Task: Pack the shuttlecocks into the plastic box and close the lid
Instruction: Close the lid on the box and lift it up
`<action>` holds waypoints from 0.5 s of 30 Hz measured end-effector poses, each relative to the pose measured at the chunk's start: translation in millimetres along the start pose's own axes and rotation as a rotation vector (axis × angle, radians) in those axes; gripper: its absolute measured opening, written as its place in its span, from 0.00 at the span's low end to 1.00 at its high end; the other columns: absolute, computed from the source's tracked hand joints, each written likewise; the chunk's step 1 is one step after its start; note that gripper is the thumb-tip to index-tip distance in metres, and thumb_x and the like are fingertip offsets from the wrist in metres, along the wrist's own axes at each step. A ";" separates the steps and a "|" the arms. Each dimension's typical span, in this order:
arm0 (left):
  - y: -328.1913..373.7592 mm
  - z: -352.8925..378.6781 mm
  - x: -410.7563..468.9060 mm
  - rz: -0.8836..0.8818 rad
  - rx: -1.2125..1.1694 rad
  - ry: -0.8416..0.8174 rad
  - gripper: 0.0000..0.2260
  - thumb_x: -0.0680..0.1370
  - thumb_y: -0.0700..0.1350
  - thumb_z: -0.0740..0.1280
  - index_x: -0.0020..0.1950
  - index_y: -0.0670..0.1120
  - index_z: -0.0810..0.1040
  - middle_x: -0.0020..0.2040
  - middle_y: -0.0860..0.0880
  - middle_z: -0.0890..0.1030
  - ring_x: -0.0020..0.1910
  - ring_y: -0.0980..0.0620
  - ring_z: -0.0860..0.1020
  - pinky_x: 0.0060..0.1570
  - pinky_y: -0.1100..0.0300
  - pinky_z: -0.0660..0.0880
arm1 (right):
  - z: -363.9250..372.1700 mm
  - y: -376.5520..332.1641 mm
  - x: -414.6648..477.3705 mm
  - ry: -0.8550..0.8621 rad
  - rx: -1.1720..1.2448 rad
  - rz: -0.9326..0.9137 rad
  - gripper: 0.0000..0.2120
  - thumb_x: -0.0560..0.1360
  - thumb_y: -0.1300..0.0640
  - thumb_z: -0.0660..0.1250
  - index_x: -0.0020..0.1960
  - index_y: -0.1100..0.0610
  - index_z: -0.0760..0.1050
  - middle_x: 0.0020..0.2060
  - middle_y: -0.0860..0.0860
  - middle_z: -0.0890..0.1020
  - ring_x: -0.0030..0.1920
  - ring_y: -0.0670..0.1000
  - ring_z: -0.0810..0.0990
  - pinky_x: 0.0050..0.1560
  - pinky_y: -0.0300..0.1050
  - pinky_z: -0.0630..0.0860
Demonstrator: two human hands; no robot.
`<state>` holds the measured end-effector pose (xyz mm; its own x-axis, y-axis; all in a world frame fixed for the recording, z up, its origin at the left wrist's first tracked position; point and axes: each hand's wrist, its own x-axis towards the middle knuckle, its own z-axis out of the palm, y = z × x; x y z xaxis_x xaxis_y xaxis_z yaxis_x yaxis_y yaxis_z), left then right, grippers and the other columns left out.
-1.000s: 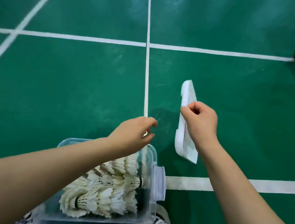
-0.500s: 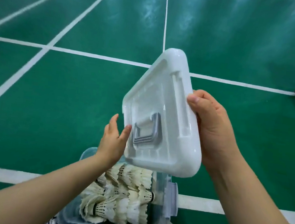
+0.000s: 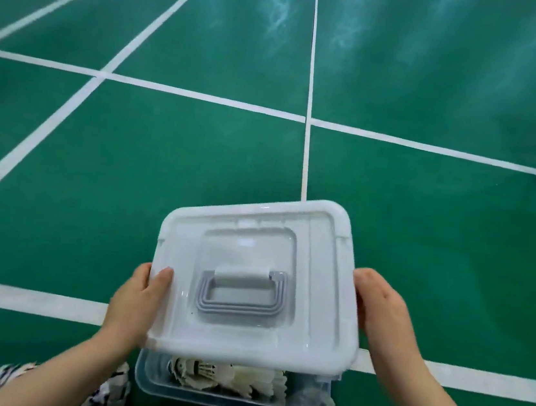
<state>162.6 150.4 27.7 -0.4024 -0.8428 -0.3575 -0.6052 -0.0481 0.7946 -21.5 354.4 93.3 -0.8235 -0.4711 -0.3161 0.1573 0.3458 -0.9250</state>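
While the lid [image 3: 257,282] sits in the lower centre of the frame, held level above the box [image 3: 202,394] and not yet seated, it covers most of the opening; only the near strip of the box shows below it. The shuttlecocks [image 3: 238,376] lie inside that strip, white feathers packed close, and appear fully loaded. The left hand [image 3: 138,301] grips the lid's left edge, thumb on top; the right hand [image 3: 382,308] grips the right edge, fingers curled under out of view. The lid looks to be light, stiff moulded plastic with a smooth, likely slippery surface, so the edge hold on two opposite sides is judged sound. The grey handle [image 3: 242,292] lies folded flat in its recess and is not in use. The feathers are judged fragile; any standing proud of the rim could be crushed on closing. Patterned cloth [image 3: 108,392] flanks the box at the bottom edge. Green floor [image 3: 197,160] with white lines fills the rest.
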 end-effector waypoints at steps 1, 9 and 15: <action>-8.9 0.2 -1.5 -0.009 0.047 0.018 0.09 0.79 0.49 0.57 0.49 0.44 0.72 0.42 0.47 0.76 0.40 0.47 0.74 0.34 0.57 0.66 | 0.9 14.8 0.5 0.005 -0.117 -0.015 0.14 0.78 0.57 0.60 0.37 0.65 0.72 0.30 0.52 0.72 0.31 0.47 0.68 0.34 0.44 0.65; -31.2 17.2 2.1 -0.017 0.244 0.012 0.10 0.79 0.45 0.58 0.55 0.42 0.72 0.49 0.45 0.74 0.48 0.44 0.71 0.44 0.54 0.65 | -3.5 91.0 -0.6 0.035 -0.753 -0.009 0.22 0.79 0.49 0.55 0.28 0.53 0.64 0.25 0.49 0.71 0.29 0.49 0.69 0.30 0.44 0.61; -32.8 22.8 2.3 -0.044 0.266 0.001 0.12 0.79 0.45 0.58 0.59 0.42 0.72 0.54 0.41 0.78 0.46 0.45 0.71 0.42 0.54 0.65 | 0.3 101.9 5.3 0.051 -0.905 -0.069 0.19 0.80 0.47 0.51 0.35 0.52 0.69 0.32 0.50 0.75 0.35 0.53 0.73 0.33 0.47 0.64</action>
<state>165.9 162.3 -10.3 -0.3715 -0.8433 -0.3884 -0.7811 0.0578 0.6217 -9.7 386.9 -2.7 -0.8417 -0.4854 -0.2366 -0.3636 0.8335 -0.4161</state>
